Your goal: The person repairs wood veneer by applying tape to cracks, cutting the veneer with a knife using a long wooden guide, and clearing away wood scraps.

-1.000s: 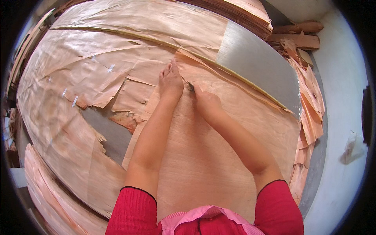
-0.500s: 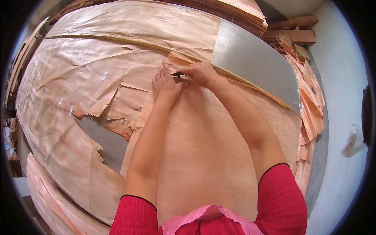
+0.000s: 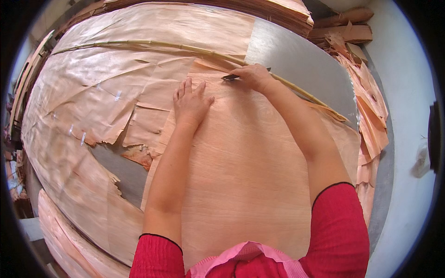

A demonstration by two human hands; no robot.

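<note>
My left hand (image 3: 191, 103) lies flat with its fingers spread on a sheet of thin wood veneer (image 3: 241, 171), pressing near the sheet's far left part. A little farther off and to the right, my right hand (image 3: 255, 78) is closed around a slim black knife (image 3: 230, 77). The knife's dark front end points left, just over the veneer's far edge, and its back end sticks out behind my fingers. Right behind that hand runs a long thin bamboo rod (image 3: 185, 47), lying across the sheets from the far left to the right.
Wrinkled veneer pieces (image 3: 69, 120) with small strips of white tape cover the left side. A torn gap bares the grey tabletop (image 3: 123, 169), which shows again as a smooth metal-like surface at far right. Stacked veneer (image 3: 259, 16) stands behind; loose scraps (image 3: 371, 111) hang at the right edge.
My hands have moved apart. The right one has gone slightly right and away with the knife; the left has slid a little left, with its fingers now spread.
</note>
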